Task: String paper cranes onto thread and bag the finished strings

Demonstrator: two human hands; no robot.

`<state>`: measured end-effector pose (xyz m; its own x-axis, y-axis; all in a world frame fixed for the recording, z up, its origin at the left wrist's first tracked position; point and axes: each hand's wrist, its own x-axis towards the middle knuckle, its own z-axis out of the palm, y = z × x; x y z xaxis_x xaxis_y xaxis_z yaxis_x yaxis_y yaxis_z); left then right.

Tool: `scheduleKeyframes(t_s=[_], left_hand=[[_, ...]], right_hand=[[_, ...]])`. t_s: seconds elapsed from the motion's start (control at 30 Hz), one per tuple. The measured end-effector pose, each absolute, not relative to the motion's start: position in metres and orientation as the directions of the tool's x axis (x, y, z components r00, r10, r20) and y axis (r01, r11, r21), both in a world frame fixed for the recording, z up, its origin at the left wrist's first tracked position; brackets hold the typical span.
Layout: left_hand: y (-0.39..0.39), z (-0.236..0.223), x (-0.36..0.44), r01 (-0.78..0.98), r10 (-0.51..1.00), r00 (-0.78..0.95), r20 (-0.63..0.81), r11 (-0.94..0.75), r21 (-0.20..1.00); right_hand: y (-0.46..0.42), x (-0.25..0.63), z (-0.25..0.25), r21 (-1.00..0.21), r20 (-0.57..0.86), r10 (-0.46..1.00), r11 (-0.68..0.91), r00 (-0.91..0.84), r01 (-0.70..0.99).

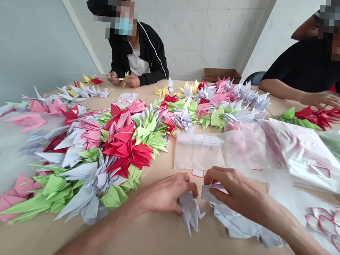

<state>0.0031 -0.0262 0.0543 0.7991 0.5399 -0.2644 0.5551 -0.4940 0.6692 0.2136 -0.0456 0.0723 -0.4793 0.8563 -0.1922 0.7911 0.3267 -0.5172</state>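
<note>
- My left hand (164, 194) is curled down over a pale grey paper crane (190, 210), with the fingers bent and pinching its body against the table, and its pointy folded tail sticking out below.
- My right hand (236, 189) has its fingers curved and nearly closed, pinching a folded bit of pale grey paper (212, 192) with crisp, sharp creases.
- Just under that right hand there's a looser, crumpled-looking grey paper crane (243, 227), lying flat on the tan tabletop (159, 245).
- Right in front of me are some thin, glossy see-through plastic bags (206, 150), slightly wrinkled, with more bags (310, 155) overlapping to the right.
- Bottom right, there's a white sheet (328, 224) with red outlined shapes on it.
- Heaps of folded paper cranes run across the table, all spiky wings and crisp points: red ones (128, 149), bright green ones (53, 188), pink ones (26, 121) and grey ones (79, 171).
- Across the table, a person in a black zip jacket (146, 56) has both hands (123, 79) on a small yellow paper crane (123, 78).
- Over on the right, another person's hand (322, 100) is resting beside a row of red paper cranes (322, 115).
- Behind the table, against the white tiled wall (190, 26), sits a low wooden box (222, 74).
</note>
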Motion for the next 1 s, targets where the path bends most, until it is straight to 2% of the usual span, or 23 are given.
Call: scheduleKeyframes(t_s=[0.13,0.27,0.53,0.63,0.83,1.0], left_hand=[[-0.036,0.047,-0.001,0.608,0.671,0.712,-0.206,-0.442,0.66],[-0.045,0.04,-0.01,0.585,0.748,0.646,-0.154,-0.356,0.729],[-0.05,0.021,-0.011,0.535,0.883,0.469,-0.039,-0.248,0.808],[-0.056,0.014,-0.008,0.529,0.905,0.422,0.049,-0.29,0.798],[-0.062,0.006,-0.006,0.529,0.894,0.376,0.243,-0.423,0.736],[-0.061,0.003,-0.004,0.527,0.872,0.309,0.379,-0.489,0.695]], right_hand=[[-0.043,0.216,0.07,-0.505,-0.212,0.87,0.293,-0.446,0.812],[-0.042,0.217,0.064,-0.511,-0.12,0.876,0.349,-0.467,0.786],[-0.043,0.215,0.073,-0.512,-0.141,0.872,0.341,-0.469,0.788],[-0.046,0.214,0.078,-0.497,-0.085,0.885,0.361,-0.458,0.789],[-0.055,0.21,0.082,-0.409,0.152,0.831,0.545,-0.535,0.732],[-0.06,0.203,0.088,-0.369,0.224,0.781,0.622,-0.583,0.691]])
